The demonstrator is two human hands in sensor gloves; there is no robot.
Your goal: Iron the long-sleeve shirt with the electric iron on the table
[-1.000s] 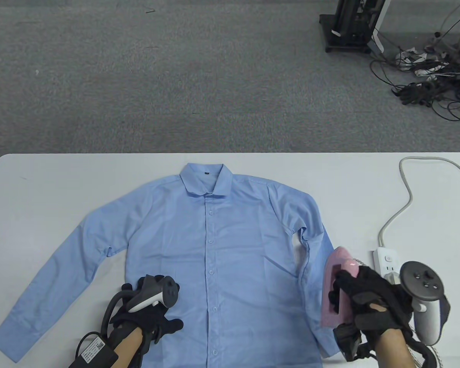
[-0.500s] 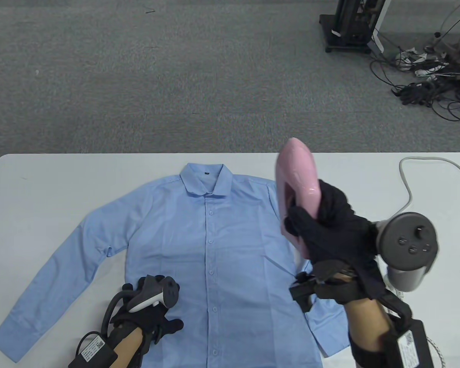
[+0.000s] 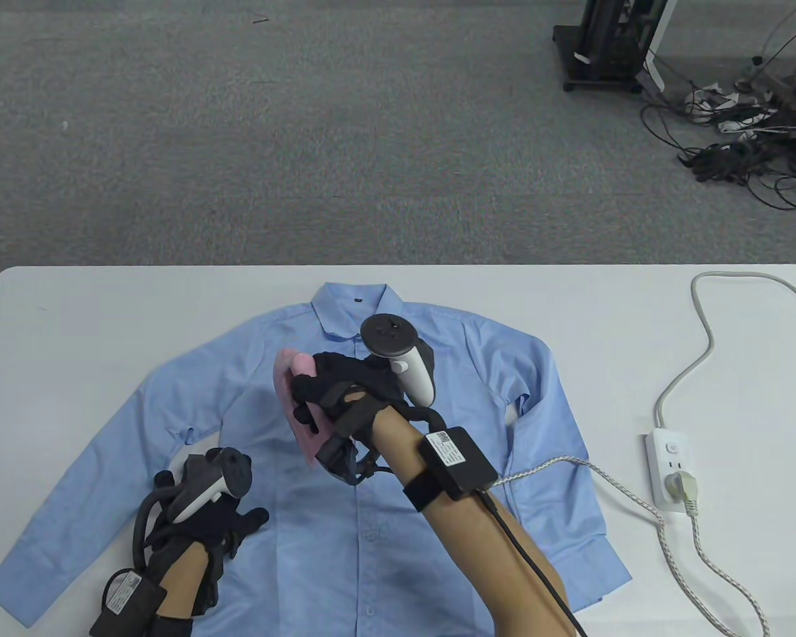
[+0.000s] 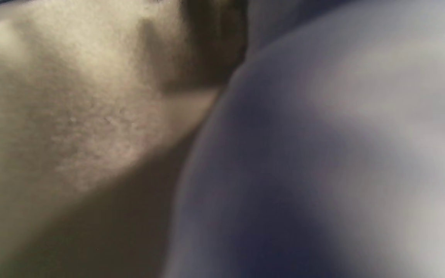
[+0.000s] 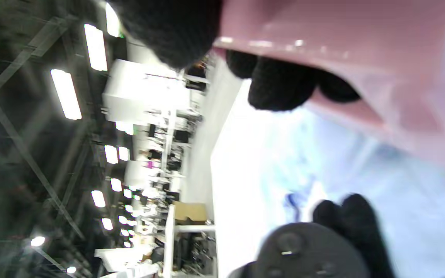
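A light blue long-sleeve shirt (image 3: 438, 398) lies flat and buttoned on the white table (image 3: 736, 371), collar at the far side. My right hand (image 3: 325, 398) grips the handle of the pink iron (image 3: 286, 381) over the shirt's left chest panel; I cannot tell whether the sole touches the cloth. In the right wrist view my gloved fingers (image 5: 280, 88) wrap the iron's handle (image 5: 342, 31) above the shirt (image 5: 400, 200). My left hand (image 3: 212, 524) rests flat on the shirt's lower left front. The left wrist view is a blur of shirt cloth (image 4: 342, 154).
The iron's braided cord (image 3: 623, 491) runs from my right arm across the shirt's right sleeve to a white power strip (image 3: 666, 458) near the right edge. The strip's white cable (image 3: 703, 345) curls toward the far right corner. Grey carpet lies beyond the table.
My right hand has carried the iron from the table's right side, up and across, down to the shirt's left chest. My left hand has slid a little left and toward me on the shirt.
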